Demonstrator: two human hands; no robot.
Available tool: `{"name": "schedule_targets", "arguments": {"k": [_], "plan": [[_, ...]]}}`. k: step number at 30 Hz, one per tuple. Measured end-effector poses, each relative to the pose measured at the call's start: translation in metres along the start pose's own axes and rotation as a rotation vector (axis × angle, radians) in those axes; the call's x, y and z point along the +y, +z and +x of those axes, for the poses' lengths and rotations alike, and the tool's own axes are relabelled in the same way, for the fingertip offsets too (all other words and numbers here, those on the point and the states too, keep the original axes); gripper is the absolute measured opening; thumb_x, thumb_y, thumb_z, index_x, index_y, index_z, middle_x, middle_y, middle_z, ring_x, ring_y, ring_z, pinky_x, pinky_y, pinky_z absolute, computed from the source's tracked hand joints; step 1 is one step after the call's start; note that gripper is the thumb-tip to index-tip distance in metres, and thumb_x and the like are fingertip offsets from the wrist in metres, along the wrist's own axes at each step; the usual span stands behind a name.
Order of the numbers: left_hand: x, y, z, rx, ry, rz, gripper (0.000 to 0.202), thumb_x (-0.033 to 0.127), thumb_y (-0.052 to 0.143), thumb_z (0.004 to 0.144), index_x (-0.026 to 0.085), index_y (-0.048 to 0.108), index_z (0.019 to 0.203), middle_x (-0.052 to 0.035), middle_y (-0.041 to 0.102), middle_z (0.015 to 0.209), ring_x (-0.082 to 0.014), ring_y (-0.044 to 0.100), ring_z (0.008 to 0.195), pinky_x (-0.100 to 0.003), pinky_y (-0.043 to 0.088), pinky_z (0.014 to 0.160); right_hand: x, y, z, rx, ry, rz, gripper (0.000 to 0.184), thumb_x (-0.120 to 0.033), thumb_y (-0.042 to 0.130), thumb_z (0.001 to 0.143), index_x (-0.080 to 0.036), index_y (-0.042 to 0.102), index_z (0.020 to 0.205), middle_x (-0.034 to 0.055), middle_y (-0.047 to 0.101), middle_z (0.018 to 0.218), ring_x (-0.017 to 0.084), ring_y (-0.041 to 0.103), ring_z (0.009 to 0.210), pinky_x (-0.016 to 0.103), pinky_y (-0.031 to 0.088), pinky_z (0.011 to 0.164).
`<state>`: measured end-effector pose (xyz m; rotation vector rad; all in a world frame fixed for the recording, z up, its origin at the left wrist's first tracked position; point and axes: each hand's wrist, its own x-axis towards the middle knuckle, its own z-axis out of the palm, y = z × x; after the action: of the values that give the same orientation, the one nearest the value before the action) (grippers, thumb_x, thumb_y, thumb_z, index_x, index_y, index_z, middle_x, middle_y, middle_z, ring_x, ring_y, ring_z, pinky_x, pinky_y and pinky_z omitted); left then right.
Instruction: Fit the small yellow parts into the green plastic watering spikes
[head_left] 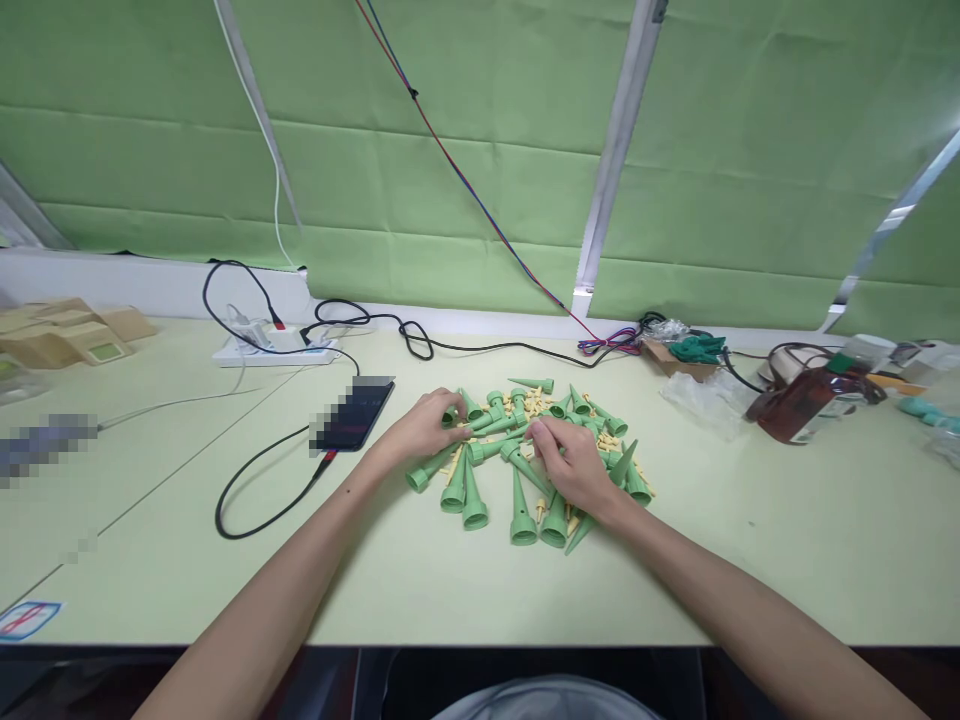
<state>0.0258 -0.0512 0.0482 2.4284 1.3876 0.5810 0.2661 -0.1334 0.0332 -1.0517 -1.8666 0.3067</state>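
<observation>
A heap of green plastic cone spikes (517,490) mixed with several small yellow pegs (534,402) lies in the middle of the pale green table (787,560). My left hand (421,428) rests on the heap's left side, fingers curled around a green spike (480,425). My right hand (574,462) lies on the heap's middle, its fingertips pinched together near the same spike. What the right fingers hold is too small to name.
A phone (354,412) on a black cable lies left of the heap, with a white power strip (274,350) behind it. Cardboard boxes (67,330) sit at far left. Plastic bags, a brown bottle (806,405) and clutter fill the right back.
</observation>
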Motion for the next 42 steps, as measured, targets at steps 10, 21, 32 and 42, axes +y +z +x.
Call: {"name": "schedule_targets", "arguments": {"k": [10,21,32,42], "plan": [[0.024,-0.015,-0.006,0.062,-0.087,0.116,0.024,0.041,0.065,0.071,0.022,0.059,0.059,-0.002,0.06,0.059,-0.0183,0.055,0.056,-0.029,0.033,0.052,0.0,0.0,0.001,-0.001,-0.002,0.0,0.04,-0.032,0.035,0.102,-0.021,0.045,0.065,-0.0012,0.048,0.058,0.014,0.044,0.055,0.029,0.034,0.058],[0.024,-0.014,-0.012,-0.104,-0.146,0.321,0.02,0.033,0.067,0.065,0.023,0.056,0.052,-0.0077,0.065,0.066,-0.0247,0.06,0.064,-0.03,0.033,0.055,0.0,0.0,0.0,-0.015,0.002,-0.003,0.039,-0.032,0.036,0.101,-0.021,0.044,0.065,-0.0014,0.047,0.058,0.014,0.044,0.055,0.029,0.034,0.058],[0.029,-0.017,-0.015,-0.189,-0.193,0.344,0.017,0.029,0.063,0.065,0.022,0.057,0.05,-0.0077,0.063,0.065,-0.0242,0.058,0.061,-0.032,0.036,0.057,0.0,0.0,0.0,-0.043,-0.006,0.007,0.038,-0.03,0.036,0.101,-0.02,0.044,0.066,-0.002,0.046,0.058,0.014,0.044,0.054,0.029,0.033,0.058],[0.034,-0.015,-0.015,-0.294,-0.127,0.264,0.007,0.023,0.06,0.064,0.02,0.063,0.058,-0.0052,0.065,0.069,-0.0185,0.057,0.06,-0.027,0.036,0.053,0.002,0.002,0.0,-0.065,-0.004,0.019,0.037,-0.031,0.036,0.102,-0.02,0.048,0.068,-0.0019,0.048,0.058,0.013,0.045,0.054,0.028,0.032,0.057]]}}
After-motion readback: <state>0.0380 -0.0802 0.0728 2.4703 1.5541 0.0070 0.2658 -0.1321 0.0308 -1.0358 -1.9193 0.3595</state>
